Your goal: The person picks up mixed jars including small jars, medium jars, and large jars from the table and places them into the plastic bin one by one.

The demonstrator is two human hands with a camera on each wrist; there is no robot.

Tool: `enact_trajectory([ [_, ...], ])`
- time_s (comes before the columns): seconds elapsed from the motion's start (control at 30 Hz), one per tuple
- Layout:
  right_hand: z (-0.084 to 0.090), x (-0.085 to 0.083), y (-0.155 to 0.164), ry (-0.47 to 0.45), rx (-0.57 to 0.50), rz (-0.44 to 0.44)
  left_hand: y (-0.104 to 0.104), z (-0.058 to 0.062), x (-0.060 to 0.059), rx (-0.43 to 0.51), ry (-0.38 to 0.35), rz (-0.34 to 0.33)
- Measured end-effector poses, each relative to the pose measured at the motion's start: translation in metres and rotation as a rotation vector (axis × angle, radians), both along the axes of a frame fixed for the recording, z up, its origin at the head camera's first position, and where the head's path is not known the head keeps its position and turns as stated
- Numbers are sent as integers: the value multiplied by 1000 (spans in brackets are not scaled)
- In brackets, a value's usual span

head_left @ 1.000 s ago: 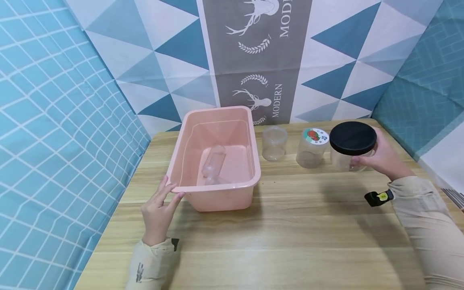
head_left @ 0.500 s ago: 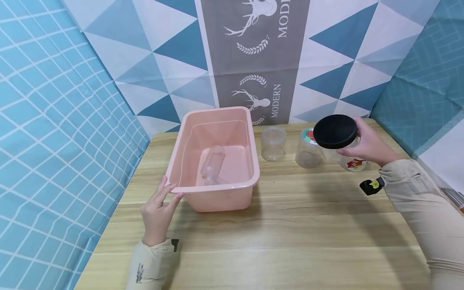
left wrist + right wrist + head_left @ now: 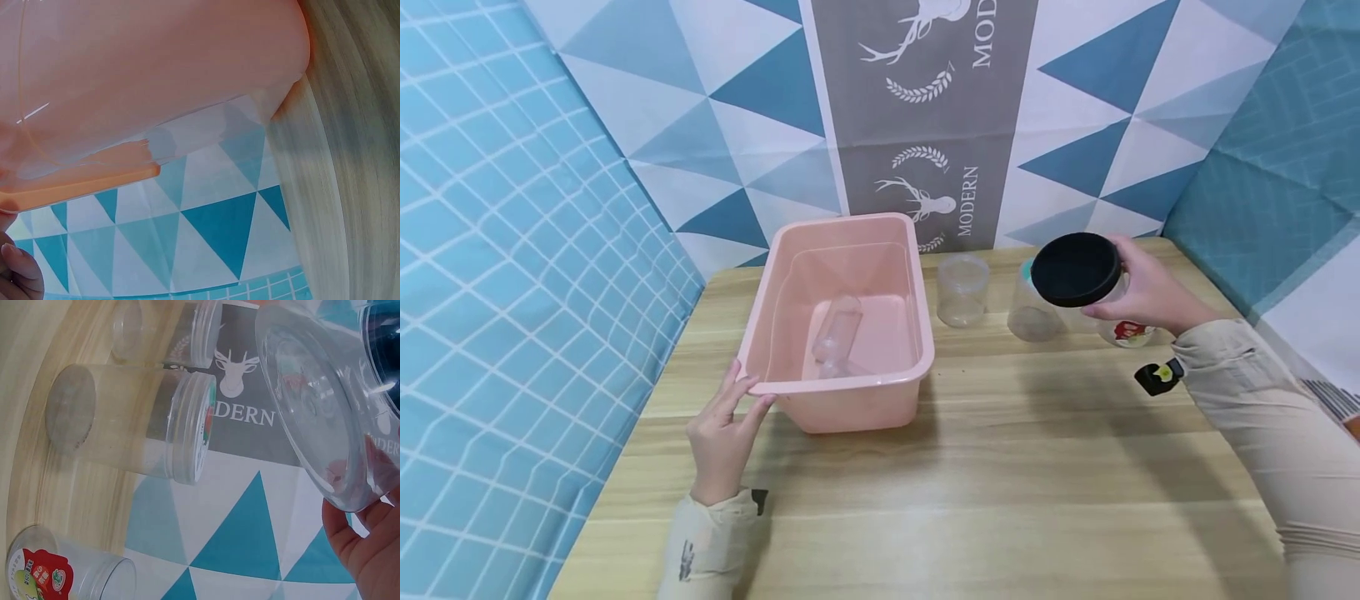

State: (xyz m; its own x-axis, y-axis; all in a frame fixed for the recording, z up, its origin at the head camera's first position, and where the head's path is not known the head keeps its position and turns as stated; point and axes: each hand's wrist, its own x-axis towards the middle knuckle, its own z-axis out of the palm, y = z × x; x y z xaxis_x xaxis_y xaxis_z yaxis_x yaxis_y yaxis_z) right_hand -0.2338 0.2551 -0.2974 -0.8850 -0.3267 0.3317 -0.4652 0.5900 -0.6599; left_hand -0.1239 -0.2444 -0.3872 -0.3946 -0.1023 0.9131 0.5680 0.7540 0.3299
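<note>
My right hand grips a clear jar with a black lid, raised above the table. In the right wrist view the bottom of this clear jar faces the camera. Below it stands a clear jar with a printed lid, partly hidden in the head view. Nearest the right wrist is another clear jar with a red label. At the near left corner of a pink basin, my left hand pinches the rim. Clear plastic containers lie inside the basin.
A clear jar stands just right of the basin, near the back edge. Patterned cloth hangs behind the wooden table. Blue tile-print cloth runs along the left side.
My right hand has lifted the black-lidded jar and carried it left, over the jar with the printed lid. The red-labelled jar now shows. My left hand stays on the basin's rim.
</note>
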Motion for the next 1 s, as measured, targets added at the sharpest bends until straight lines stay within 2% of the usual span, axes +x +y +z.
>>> enact_trajectory([
  [0.17, 1, -1, -3, -10, -19, 20, -1, 1, 1, -11, 2, 21],
  [0.73, 5, -2, -11, 12, -17, 66, -1, 0, 0, -16, 0, 22],
  [1.0, 10, -6, -15, 15, 10, 93, -1, 1, 0, -2, -1, -1],
])
